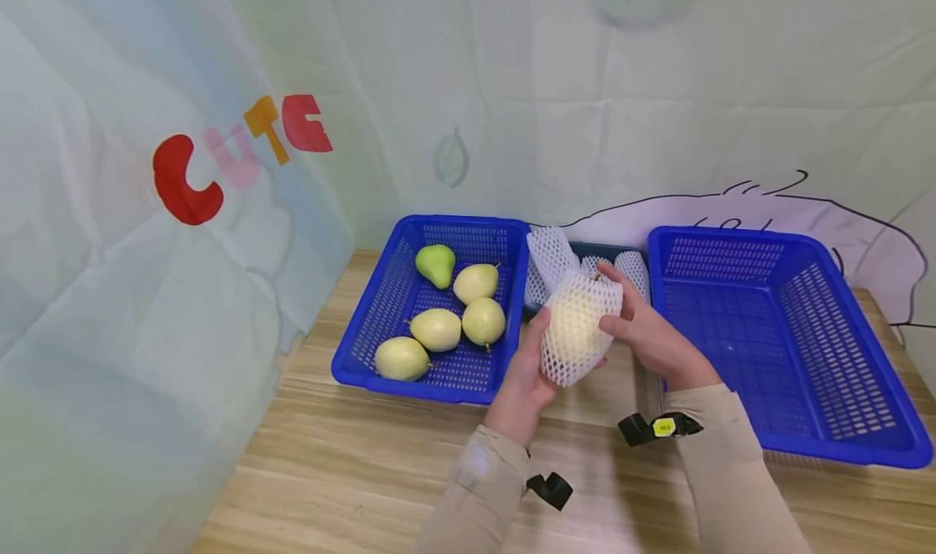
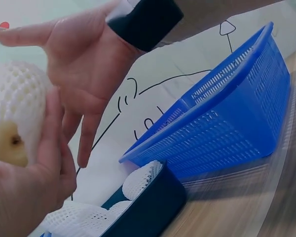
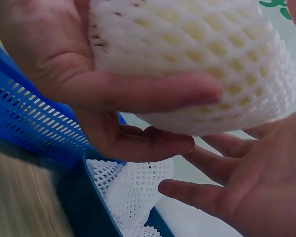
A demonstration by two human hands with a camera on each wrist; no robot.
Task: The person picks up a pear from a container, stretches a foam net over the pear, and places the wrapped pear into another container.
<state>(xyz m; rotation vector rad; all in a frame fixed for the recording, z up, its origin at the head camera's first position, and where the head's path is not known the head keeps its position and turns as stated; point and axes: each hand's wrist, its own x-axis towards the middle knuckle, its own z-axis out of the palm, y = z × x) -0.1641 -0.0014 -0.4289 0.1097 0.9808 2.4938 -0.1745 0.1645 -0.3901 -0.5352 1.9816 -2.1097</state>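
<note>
My left hand (image 1: 525,383) grips a pale yellow pear (image 2: 1,145) from the side and below, its thumb along the near face. A white foam net sleeve (image 1: 578,331) covers most of the pear; one end of the fruit shows bare in the left wrist view. My right hand (image 1: 654,339) is at the sleeve's upper right, its thumb overlapping the netting in the head view. In both wrist views the right hand's fingers (image 3: 200,195) are extended and spread beside the sleeve.
A blue basket (image 1: 431,391) at left holds several yellow pears and a green pear (image 1: 436,263). Behind my hands, a dark teal bin (image 2: 163,202) contains several foam net sleeves (image 1: 550,249). Another blue basket (image 1: 731,335) stands at right on the wooden table (image 1: 329,473). A printed curtain hangs behind.
</note>
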